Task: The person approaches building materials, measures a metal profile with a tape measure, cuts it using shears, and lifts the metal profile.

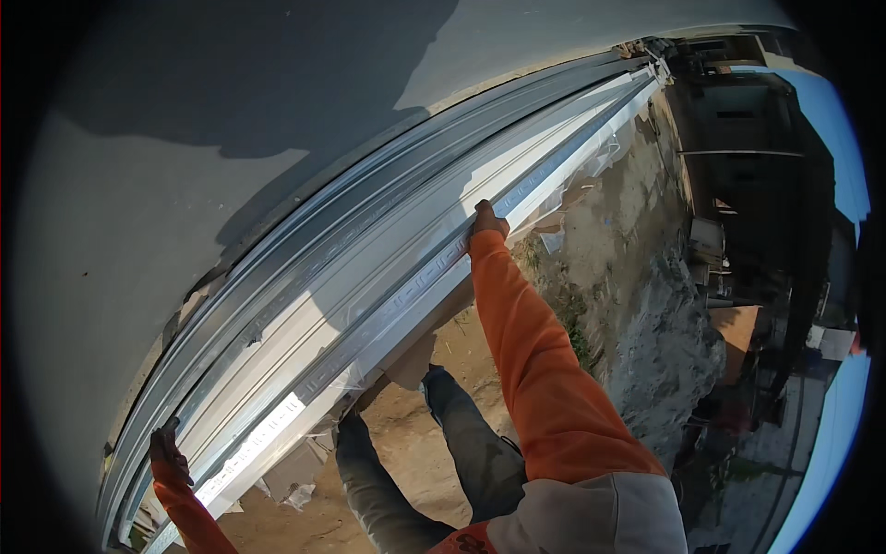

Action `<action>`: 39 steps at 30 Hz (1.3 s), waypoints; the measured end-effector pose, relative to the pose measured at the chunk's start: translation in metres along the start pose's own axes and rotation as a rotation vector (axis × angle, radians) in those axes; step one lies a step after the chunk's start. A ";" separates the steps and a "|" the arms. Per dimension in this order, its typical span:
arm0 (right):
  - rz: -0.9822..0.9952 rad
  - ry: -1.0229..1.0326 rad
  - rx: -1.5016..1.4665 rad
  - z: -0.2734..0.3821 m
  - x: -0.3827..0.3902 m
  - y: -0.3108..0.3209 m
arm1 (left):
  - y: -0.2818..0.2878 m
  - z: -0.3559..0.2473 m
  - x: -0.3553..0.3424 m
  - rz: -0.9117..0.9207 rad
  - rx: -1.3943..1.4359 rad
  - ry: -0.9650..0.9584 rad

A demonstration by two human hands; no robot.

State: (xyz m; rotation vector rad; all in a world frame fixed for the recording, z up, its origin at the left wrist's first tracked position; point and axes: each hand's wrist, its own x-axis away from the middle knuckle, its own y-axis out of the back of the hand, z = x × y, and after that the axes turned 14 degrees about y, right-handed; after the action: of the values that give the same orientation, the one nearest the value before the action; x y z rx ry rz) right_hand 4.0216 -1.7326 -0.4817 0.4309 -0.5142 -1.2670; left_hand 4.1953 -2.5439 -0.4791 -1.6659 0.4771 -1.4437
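Both hands clasp the long metal rails (388, 277) stacked against the grey wall (185, 185): the left grip (169, 454) pinches their lower end, the right grip (487, 222) is pressed around their near edge.

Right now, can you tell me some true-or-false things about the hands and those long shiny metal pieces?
1. The right hand grips the edge of the long silvery metal channels. True.
2. The left hand hangs free in the air. False: it rests on the channels near their lower end.
3. Both sleeves are orange. True.
4. The channels lie flat on the sandy brown ground. False: they lean against the grey wall, above the ground.
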 end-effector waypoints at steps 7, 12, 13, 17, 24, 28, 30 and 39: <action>0.094 -0.029 0.133 -0.028 0.081 -0.031 | -0.096 0.026 -0.009 -0.726 -0.009 -0.509; 0.342 -0.197 0.393 -0.052 0.146 -0.017 | -0.197 0.108 -0.063 -0.513 0.099 -0.389; 0.446 -0.233 0.422 -0.060 0.161 -0.006 | -0.225 0.133 -0.080 -0.491 0.024 -0.383; 0.816 -0.118 0.522 -0.097 0.182 0.049 | -0.294 0.215 -0.154 -0.728 0.008 -0.153; 1.626 0.388 0.546 -0.080 0.138 0.218 | -0.406 0.324 -0.229 -0.828 0.000 -0.289; 1.709 0.478 1.062 -0.041 0.056 0.348 | -0.467 0.352 -0.232 -0.899 -0.181 -0.306; 1.819 0.394 1.131 -0.020 0.024 0.399 | -0.471 0.361 -0.231 -0.876 -0.188 -0.300; 1.957 -0.010 0.899 0.014 -0.007 0.438 | -0.470 0.402 -0.169 -1.089 -0.661 -0.345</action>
State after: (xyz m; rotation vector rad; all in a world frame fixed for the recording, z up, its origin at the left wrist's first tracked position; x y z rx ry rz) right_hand 4.3544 -1.6178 -0.2210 0.3934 -1.0635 0.9043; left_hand 4.4145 -2.0130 -0.1944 -2.9068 -0.2654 -1.7409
